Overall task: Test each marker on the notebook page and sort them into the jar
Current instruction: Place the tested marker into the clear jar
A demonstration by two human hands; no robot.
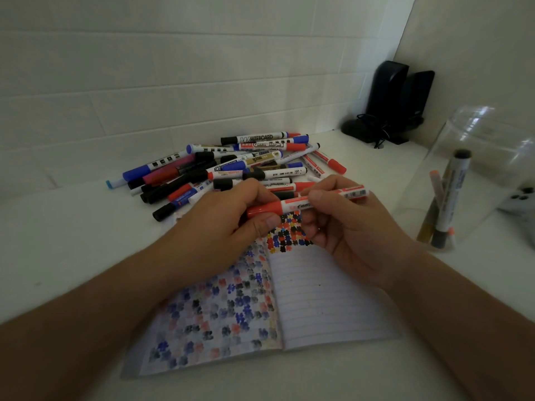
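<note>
Both hands held one red marker [307,201] level above the open notebook [318,299]: the left hand [225,224] pinched its red cap, the right hand [347,230] gripped the white barrel. A heap of markers [231,166] lay on the desk [72,241] just beyond. To the right stood the clear jar [492,140], a few markers inside.
</note>
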